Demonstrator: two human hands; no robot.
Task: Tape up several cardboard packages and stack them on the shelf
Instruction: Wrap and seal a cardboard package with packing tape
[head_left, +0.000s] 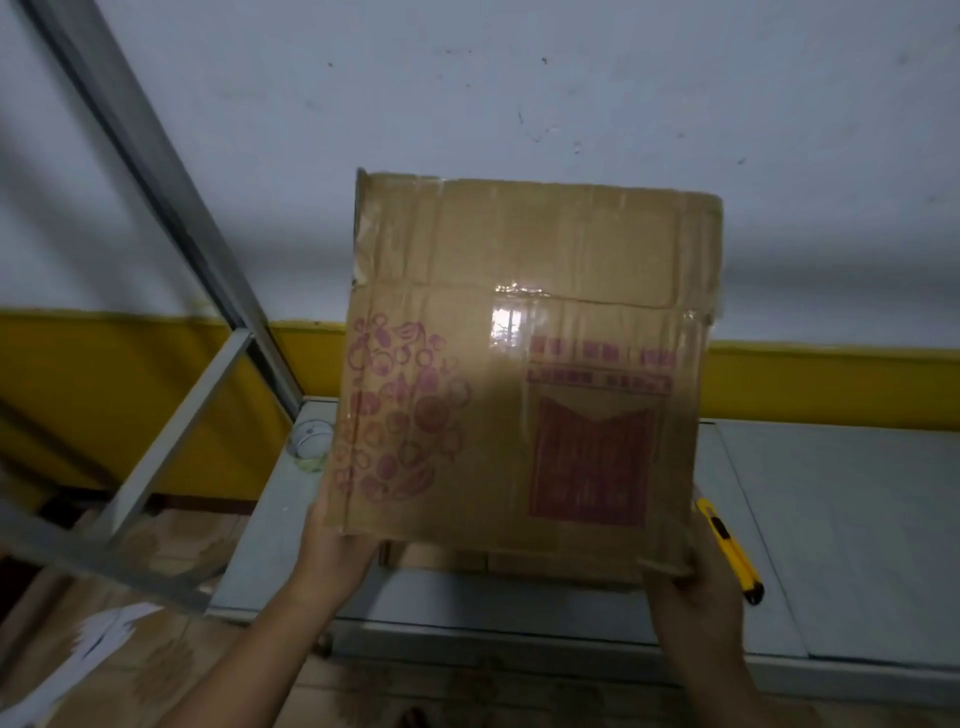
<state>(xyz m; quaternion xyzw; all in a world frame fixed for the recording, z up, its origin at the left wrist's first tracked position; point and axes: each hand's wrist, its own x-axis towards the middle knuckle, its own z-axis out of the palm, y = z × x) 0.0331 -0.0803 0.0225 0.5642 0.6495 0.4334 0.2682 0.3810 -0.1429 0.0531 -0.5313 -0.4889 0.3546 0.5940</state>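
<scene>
A brown cardboard box with red fruit drawings and red print is held up above the grey table. Clear tape shines across its top seam. My left hand grips its lower left corner from below. At the lower right corner my right hand grips the box, fingers curled around the edge. A roll of clear tape lies on the table, partly hidden behind the box's left side.
A yellow utility knife lies on the table right of the box. A grey metal shelf frame slants up at left. More cardboard boxes and white paper lie on the floor below left. The wall is white with a yellow band.
</scene>
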